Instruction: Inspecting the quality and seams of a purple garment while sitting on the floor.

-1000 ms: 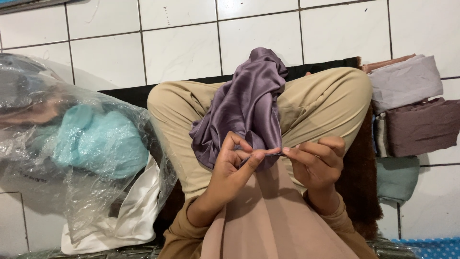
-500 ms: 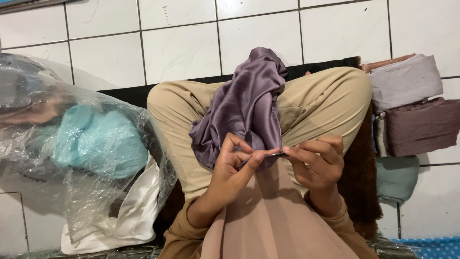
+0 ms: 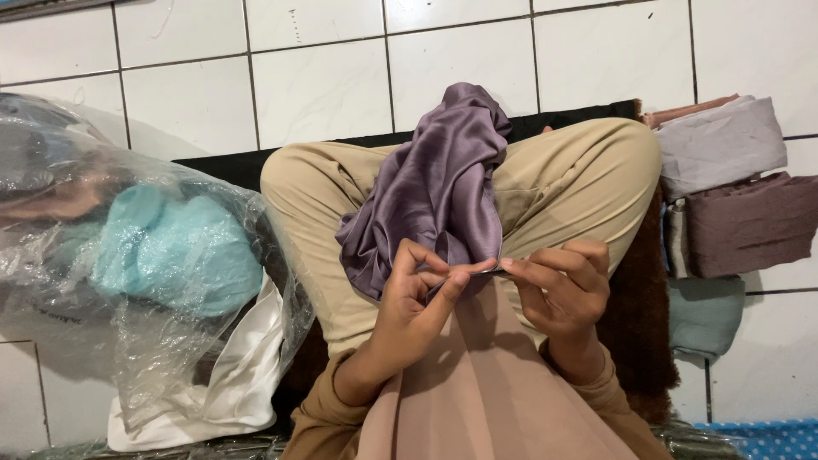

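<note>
White tiled floor (image 3: pixel 324 85) fills the far side, with a big clear plastic bag (image 3: pixel 128 255) of teal and white cloth at the left and a stack of folded fabrics (image 3: pixel 733 187) in grey, mauve and teal at the right, both well clear of the hands. Between them, mauve satin cloth (image 3: pixel 434 187) lies draped over the crossed tan-trousered legs (image 3: pixel 562 179). At its near edge the left hand (image 3: pixel 409 302) and right hand (image 3: pixel 558 290) meet, thumbs and forefingers pinched shut on the hem, apparently working the edge, which calls for a fine, steady grip; whether a needle is held is too small to tell
</note>
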